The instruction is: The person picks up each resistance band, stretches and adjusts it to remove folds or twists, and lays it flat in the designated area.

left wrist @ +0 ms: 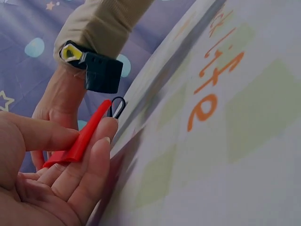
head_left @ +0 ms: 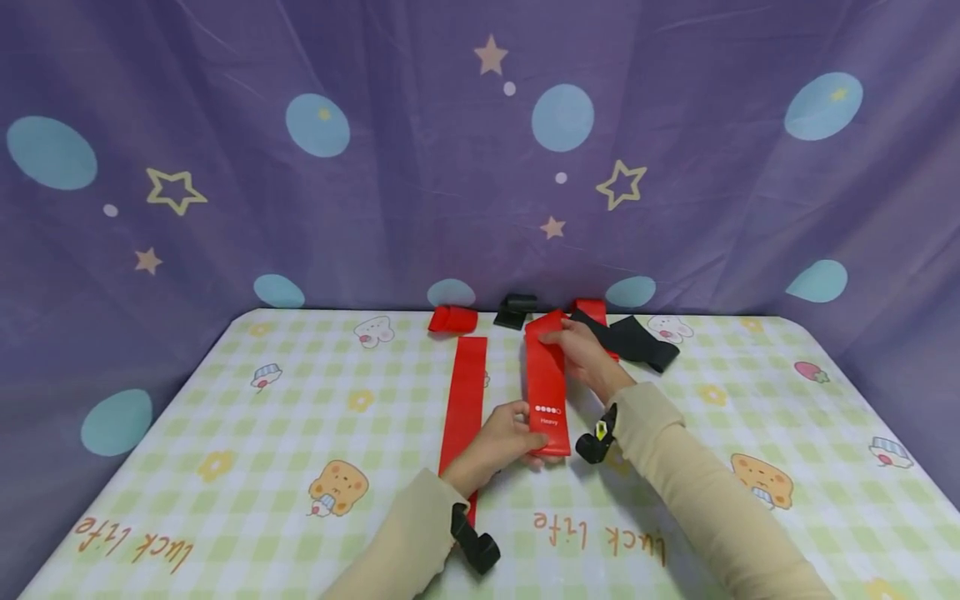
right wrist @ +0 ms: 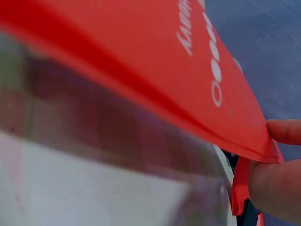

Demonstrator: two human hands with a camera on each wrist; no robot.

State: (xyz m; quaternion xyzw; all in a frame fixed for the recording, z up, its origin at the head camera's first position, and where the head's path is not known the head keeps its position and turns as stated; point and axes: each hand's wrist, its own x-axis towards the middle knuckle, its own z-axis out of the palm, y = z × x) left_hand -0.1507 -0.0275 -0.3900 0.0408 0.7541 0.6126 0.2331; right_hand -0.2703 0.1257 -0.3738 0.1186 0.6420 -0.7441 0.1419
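A red resistance band (head_left: pixel 546 379) marked "Heavy" stretches between both hands above the table. At its near end my left hand (head_left: pixel 501 437) pinches it, thumb on top and fingers beneath, as the left wrist view shows with the red band (left wrist: pixel 87 136) between them. My right hand (head_left: pixel 581 350) grips the far end; in the right wrist view its thumb and finger meet on the band's edge (right wrist: pixel 225 127). Just left of the left hand lies another red band (head_left: pixel 467 392), flat and lengthwise, partly hidden under the left forearm.
Along the back edge sit a rolled red band (head_left: pixel 453 320), a folded black band (head_left: pixel 515 310), another red band (head_left: pixel 590 310) and a black band (head_left: pixel 637 343) lying across it. A checked cloth (head_left: pixel 285 417) covers the table, with a purple curtain (head_left: pixel 435 217) behind.
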